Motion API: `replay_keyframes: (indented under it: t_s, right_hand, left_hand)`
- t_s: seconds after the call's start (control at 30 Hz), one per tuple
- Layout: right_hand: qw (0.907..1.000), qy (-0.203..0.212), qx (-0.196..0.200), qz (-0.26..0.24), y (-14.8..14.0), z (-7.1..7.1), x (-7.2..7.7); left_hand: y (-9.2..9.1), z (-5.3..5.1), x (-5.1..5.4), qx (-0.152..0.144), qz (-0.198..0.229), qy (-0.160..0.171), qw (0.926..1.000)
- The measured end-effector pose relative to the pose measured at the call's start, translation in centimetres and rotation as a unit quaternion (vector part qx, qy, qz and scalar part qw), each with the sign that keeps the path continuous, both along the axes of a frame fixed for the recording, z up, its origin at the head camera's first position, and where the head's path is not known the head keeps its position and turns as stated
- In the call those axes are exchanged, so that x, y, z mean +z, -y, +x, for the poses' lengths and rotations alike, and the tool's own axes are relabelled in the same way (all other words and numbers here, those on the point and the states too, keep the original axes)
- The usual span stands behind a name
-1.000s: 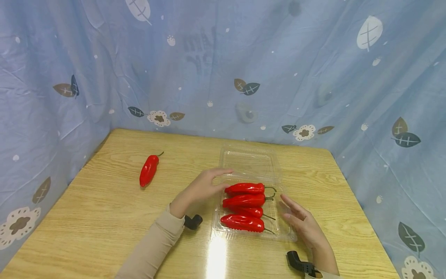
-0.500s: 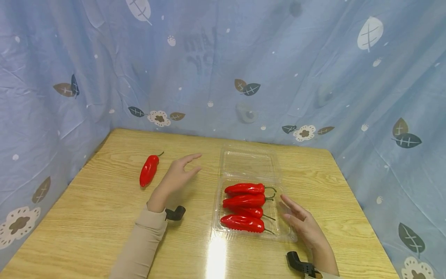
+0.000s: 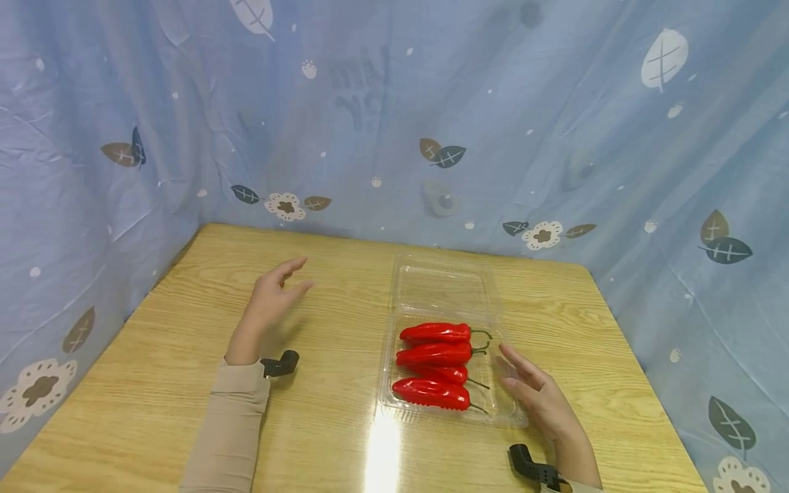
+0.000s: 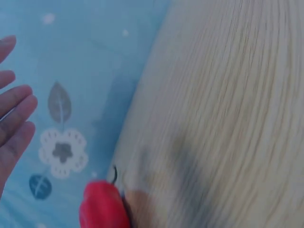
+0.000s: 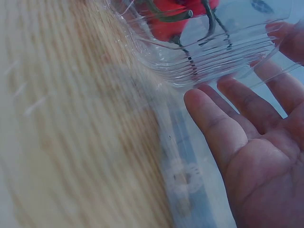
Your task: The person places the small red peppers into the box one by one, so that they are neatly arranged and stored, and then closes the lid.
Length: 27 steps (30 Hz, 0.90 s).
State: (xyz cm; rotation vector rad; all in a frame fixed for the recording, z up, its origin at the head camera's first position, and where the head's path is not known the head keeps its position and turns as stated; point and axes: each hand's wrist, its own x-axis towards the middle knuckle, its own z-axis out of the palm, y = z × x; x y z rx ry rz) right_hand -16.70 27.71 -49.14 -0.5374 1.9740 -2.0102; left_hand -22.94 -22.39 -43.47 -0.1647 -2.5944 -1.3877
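Head view: a person's two bare hands above a wood-grain table (image 3: 333, 397). The step in hand looks like fetching one more pepper for a clear plastic box (image 3: 502, 404). The left hand (image 3: 270, 298), well apart from the box, has its thumb and fingers spread, with no pepper seen held between them. The right hand (image 3: 545, 397) is relaxed, fingers loosely bent and grasping nothing, just beside the box. Four red peppers (image 3: 434, 355) lie in the box, side by side, green stems pointing towards the right fingers. The clear lid (image 3: 444, 287) lies folded back, beyond the peppers and farther out than the right fingertips.

Left wrist view: the left fingers, loosely extended and released, enter at the left edge. The loose red pepper (image 4: 103, 206) lies below and to the right of them, apart from them in this picture, its thin stem upward. The next move probably calls for lowering the left fingers around its body and pinching it.

Right wrist view: the right palm faces us, fingers uncurled. The fingertips sit right at the box's ridged wall; whether they touch it, I cannot tell. Red peppers and stems show through the plastic, above the fingertips.
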Motion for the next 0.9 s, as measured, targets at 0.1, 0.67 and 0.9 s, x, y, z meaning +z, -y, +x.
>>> replay_keyframes:
  t_s: [0.1, 0.67, 0.9]
  right_hand:
    - [0.9999, 0.006, -0.009, 0.007, 0.0, 0.0, 0.0]
    - [0.9999, -0.014, 0.007, -0.002, 0.1, -0.1, 0.1]
    - [0.9999, -0.015, 0.006, 0.000, 0.0, 0.0, 0.0]
  left_hand:
    - [1.3, -0.1, -0.4, 0.017, -0.003, 0.001, 0.9999]
    - [5.4, 0.6, -1.5, 0.095, 0.021, 0.055, 0.9938]
    - [5.4, 0.7, -2.1, 0.108, 0.021, 0.097, 0.9892]
